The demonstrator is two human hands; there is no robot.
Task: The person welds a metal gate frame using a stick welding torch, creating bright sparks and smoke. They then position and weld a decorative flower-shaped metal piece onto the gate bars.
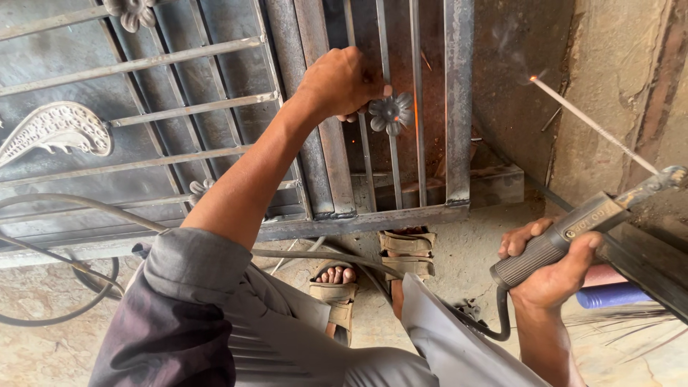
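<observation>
Two hands busy, left hand fingers pinching metal flower against gate bars, flower just below fingertips, right hand fingers wrapped round electrode holder, welding rod glowing at its tip, well beyond those fingers.

The left hand hides part of the metal flower and its own fingers, the gate runs off the top edge, and the cable leaves the left edge.
</observation>
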